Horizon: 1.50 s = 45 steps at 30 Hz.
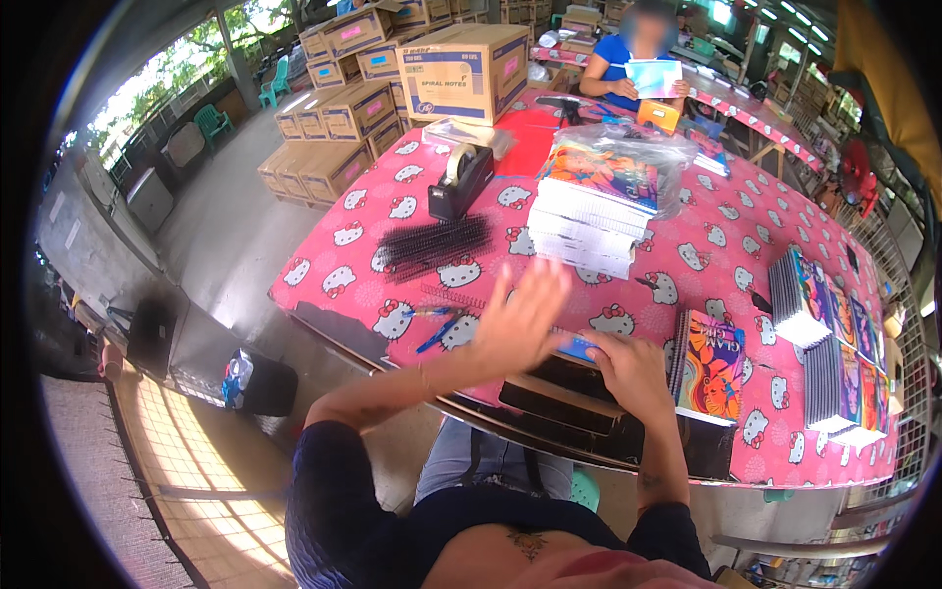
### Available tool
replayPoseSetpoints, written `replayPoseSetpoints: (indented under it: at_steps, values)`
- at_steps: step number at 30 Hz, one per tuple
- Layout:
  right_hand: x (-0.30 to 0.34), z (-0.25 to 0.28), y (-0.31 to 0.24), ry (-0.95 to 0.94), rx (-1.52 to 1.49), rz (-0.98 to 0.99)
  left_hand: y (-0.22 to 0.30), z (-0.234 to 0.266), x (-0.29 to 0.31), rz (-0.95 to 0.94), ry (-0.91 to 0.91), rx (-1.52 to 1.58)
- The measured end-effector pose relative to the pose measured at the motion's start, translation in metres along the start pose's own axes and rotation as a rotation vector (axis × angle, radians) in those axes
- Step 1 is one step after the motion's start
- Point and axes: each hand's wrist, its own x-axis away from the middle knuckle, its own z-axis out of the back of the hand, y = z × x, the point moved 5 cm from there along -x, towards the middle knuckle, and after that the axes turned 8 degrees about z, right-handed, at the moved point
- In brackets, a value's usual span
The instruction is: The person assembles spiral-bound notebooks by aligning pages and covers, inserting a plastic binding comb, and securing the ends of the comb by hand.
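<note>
My left hand (pixel 525 319) is raised over the near part of the table, fingers stretched out and slightly smeared by motion, with nothing seen in it. My right hand (pixel 633 371) is at the table's near edge, thumb and fingers closed on a flat blue thing (pixel 577 347), mostly hidden by my hands. A blue-handled tool (pixel 439 334) and a pen lie left of my left hand. Beyond them is a heap of black spiral binding coils (pixel 435 245). A spiral notebook (pixel 710 368) with an orange flowered cover lies right of my right hand.
Ahead stands a notebook stack (pixel 587 221) partly under clear plastic, beside a black tape dispenser (pixel 461 184). More notebook stacks (pixel 832 383) line the right side. A large carton (pixel 466 74) stands at the far edge. A co-worker in blue (pixel 628 69) holds a light-blue notebook across the table.
</note>
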Motion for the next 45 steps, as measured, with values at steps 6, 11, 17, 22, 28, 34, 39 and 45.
replayPoseSetpoints:
  at_steps: [6, 11, 17, 22, 28, 34, 39, 45]
  values:
    - [0.006, 0.0, 0.007, -0.01, 0.003, -0.019, 0.039, -0.035, 0.064, -0.279, -0.053, 0.205]
    - [0.007, 0.0, 0.002, -0.07, -0.001, -0.058, 0.043, -0.03, 0.055, -0.244, -0.156, 0.254]
    - [0.015, 0.019, -0.007, 0.058, 0.065, -0.014, 0.029, -0.017, -0.008, -0.084, -0.082, 0.028]
    - [0.075, -0.006, 0.048, 0.303, -0.876, -0.283, 0.058, -0.019, 0.033, -0.293, -0.07, 0.196]
    - [0.069, -0.031, 0.043, 0.453, -0.624, -0.332, 0.066, -0.01, 0.05, -0.442, -0.127, 0.226]
    - [0.06, -0.038, 0.04, 0.42, -1.039, -0.361, 0.055, -0.032, 0.052, -0.399, -0.114, 0.149]
    - [0.066, -0.04, 0.046, 0.286, -0.96, -0.357, 0.052, -0.01, -0.008, -0.269, -0.121, 0.027]
    - [0.074, -0.047, 0.055, 0.151, -0.882, -0.346, 0.057, -0.02, -0.007, -0.328, -0.007, 0.104]
